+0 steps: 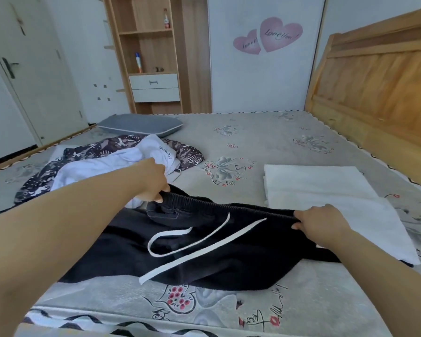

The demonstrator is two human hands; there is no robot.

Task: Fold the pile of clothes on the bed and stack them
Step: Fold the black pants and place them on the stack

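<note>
both hands are pinching the waistband of the black pants (204, 242): left hand (153, 178) gripping its left end, right hand (322, 221) gripping its right end, stretching it taut. pants are lying near, mid-bed, legs bunching toward the near edge. risk, as i judge it: the loose white drawstring (180, 249) getting trapped in a fold, or the right leg dragging the folded white stack (326, 188) it is touching. unfolded pile (102, 161) is waiting far left. bed (265, 139) is wearing a grey printed cover; grey pillow (141, 124) beyond, wooden headboard (379, 79) right, shelf unit (153, 52) at far wall.
</note>
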